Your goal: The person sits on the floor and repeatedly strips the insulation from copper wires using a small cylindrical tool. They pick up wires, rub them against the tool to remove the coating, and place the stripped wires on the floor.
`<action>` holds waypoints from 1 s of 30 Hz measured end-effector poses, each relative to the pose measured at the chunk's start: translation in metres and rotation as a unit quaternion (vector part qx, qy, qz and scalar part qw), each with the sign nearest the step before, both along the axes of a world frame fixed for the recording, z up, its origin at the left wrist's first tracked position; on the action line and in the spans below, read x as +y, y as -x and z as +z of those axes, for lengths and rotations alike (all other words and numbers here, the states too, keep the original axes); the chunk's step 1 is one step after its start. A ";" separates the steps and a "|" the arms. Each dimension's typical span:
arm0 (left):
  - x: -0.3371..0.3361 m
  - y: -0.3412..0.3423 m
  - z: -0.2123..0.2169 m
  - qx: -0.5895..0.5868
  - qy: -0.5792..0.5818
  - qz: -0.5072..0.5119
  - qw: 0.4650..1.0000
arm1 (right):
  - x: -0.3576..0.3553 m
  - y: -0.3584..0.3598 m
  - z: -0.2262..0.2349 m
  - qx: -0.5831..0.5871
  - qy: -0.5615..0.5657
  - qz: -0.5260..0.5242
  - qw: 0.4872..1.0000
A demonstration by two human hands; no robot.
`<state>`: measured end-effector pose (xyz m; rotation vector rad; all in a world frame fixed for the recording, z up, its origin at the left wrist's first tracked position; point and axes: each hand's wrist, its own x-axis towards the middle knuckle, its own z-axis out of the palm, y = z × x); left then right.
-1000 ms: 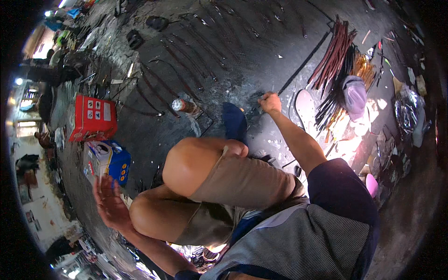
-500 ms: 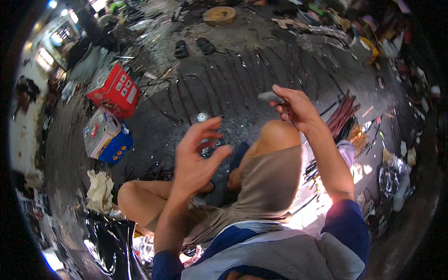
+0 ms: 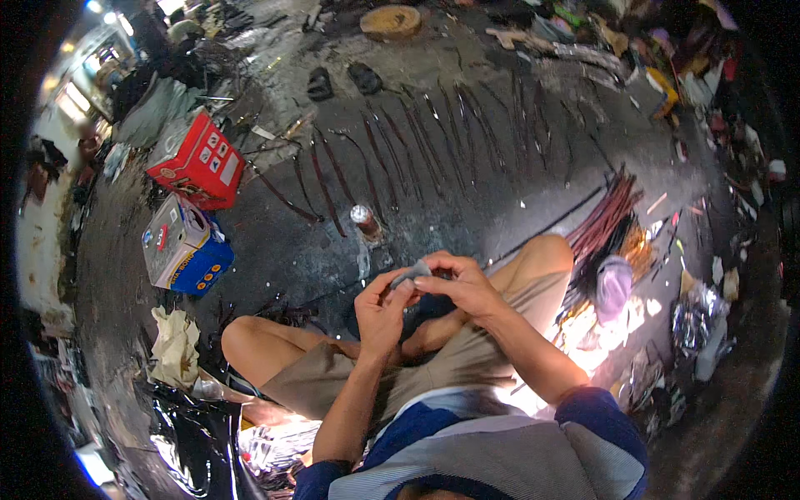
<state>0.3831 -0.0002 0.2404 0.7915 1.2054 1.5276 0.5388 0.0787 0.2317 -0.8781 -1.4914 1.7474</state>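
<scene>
Both my hands meet in front of my crossed legs, around a small grey piece of sheet [image 3: 410, 276] whose material I cannot make out. My left hand [image 3: 381, 318] pinches it at one side. On its other side, my right hand [image 3: 463, 289] holds it between thumb and fingers. A small brown cylinder with a shiny silver top [image 3: 364, 220] stands on the dark floor just beyond. Farther out, several long thin dark brown strips [image 3: 390, 154] lie spaced in a row. To the right rests a bundle of reddish-brown strips [image 3: 602, 215].
At the left are a red box [image 3: 204, 162] and a blue and white box [image 3: 187, 247]. Two dark sandals [image 3: 364, 78] and a round wooden block [image 3: 392, 22] lie at the far side. Crumpled pale paper [image 3: 175, 347], black plastic [image 3: 192, 437] and a purple cap-like item [image 3: 614, 287] lie nearby.
My right hand has come down and inward with the grey piece. My left hand, open before, has moved right and closed on it too. My right knee has shifted outward.
</scene>
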 end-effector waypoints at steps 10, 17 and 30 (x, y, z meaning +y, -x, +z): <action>0.017 0.013 -0.003 -0.023 0.039 -0.063 0.997 | -0.012 0.013 0.002 0.128 0.164 0.030 0.978; 0.024 0.008 -0.004 0.030 0.038 0.079 0.996 | -0.017 0.015 -0.017 0.249 0.330 0.058 0.909; -0.001 -0.002 -0.020 0.340 0.006 0.067 0.938 | -0.033 0.014 -0.026 -0.181 -0.291 0.018 0.939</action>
